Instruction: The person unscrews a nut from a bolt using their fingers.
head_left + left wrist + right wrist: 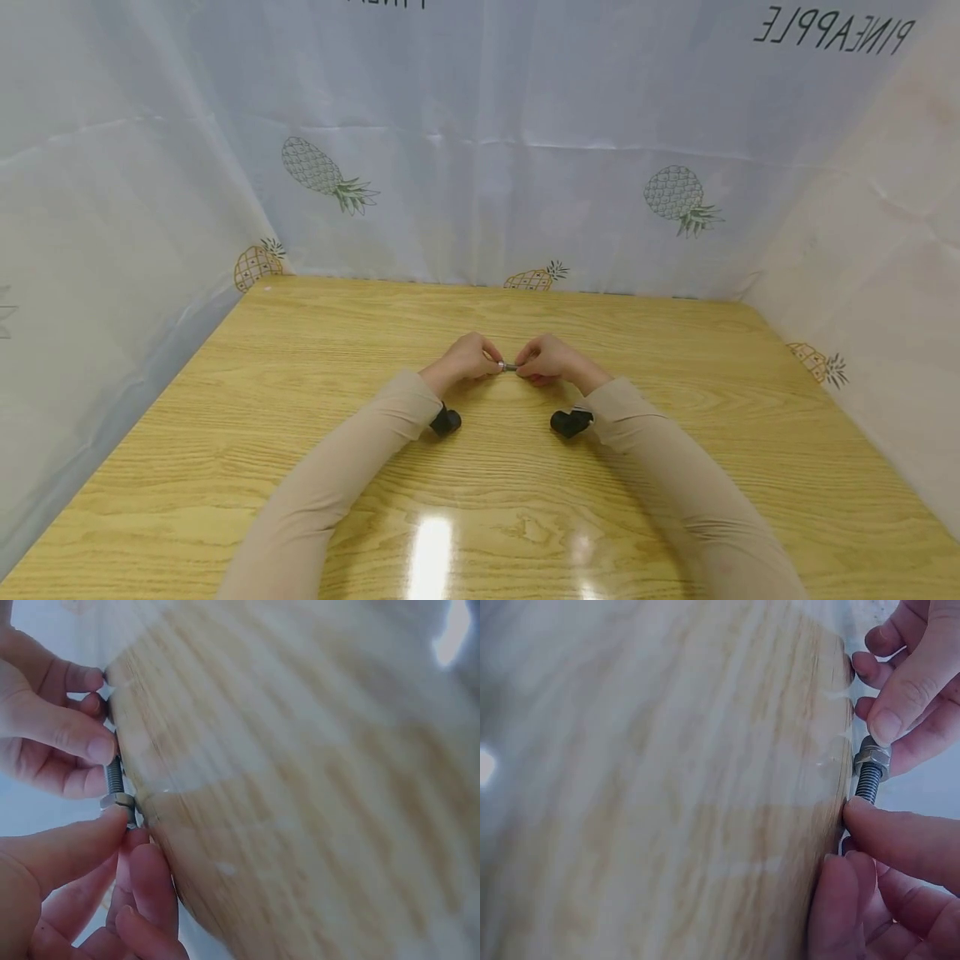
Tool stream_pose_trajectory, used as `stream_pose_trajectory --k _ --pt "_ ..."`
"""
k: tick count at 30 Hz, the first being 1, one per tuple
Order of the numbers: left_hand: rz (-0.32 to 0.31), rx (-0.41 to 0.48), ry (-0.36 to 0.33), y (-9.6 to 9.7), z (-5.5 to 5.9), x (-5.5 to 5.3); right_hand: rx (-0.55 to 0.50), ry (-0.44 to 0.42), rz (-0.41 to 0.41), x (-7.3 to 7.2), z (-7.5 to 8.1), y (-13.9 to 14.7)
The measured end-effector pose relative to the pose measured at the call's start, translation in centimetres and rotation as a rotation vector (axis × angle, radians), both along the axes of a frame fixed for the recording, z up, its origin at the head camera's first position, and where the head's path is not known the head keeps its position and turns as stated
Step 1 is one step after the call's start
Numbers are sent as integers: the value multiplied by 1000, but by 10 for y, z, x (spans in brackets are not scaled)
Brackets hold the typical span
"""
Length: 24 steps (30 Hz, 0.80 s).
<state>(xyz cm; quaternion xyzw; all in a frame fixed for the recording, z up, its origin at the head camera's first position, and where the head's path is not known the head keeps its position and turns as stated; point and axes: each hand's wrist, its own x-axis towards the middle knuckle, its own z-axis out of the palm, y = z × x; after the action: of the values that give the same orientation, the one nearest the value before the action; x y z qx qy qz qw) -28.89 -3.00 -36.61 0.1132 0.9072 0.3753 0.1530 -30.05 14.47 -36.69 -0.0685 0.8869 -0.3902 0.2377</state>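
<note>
Both hands meet over the middle of the table, with a small metal bolt (511, 367) running between their fingertips. A hex nut (872, 760) sits around the threaded bolt (868, 784), close to the left fingertips. My left hand (467, 358) pinches the nut end between thumb and fingers; in the left wrist view its thumb lies against the nut (118, 801). My right hand (553, 360) grips the other end of the bolt. That end is hidden by its fingers. Bare thread (115, 778) shows between the two hands.
The wood-grain table (495, 500) carries bright light reflections near the front. A pineapple-print curtain (480, 183) encloses its back and sides. Black wrist devices (572, 422) stick out below both sleeves, just over the tabletop.
</note>
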Motion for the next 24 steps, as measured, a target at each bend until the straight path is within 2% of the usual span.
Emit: stream_pose_trajectory --k 6,11,14,17,21,24 --pt "-19 -47 43 0 2 2 25 15 23 1 2 -2" --pt "-12 -42 79 -3 6 4 36 48 51 2 3 -2" --pt "-4 -3 102 -6 9 6 43 79 63 2 6 -1" --pt "-5 62 82 -9 10 7 24 92 64 2 10 0" --pt "-14 126 52 -13 10 7 -39 89 64 6 17 2" --pt "-29 157 69 -16 11 8 -88 99 65 9 20 4"
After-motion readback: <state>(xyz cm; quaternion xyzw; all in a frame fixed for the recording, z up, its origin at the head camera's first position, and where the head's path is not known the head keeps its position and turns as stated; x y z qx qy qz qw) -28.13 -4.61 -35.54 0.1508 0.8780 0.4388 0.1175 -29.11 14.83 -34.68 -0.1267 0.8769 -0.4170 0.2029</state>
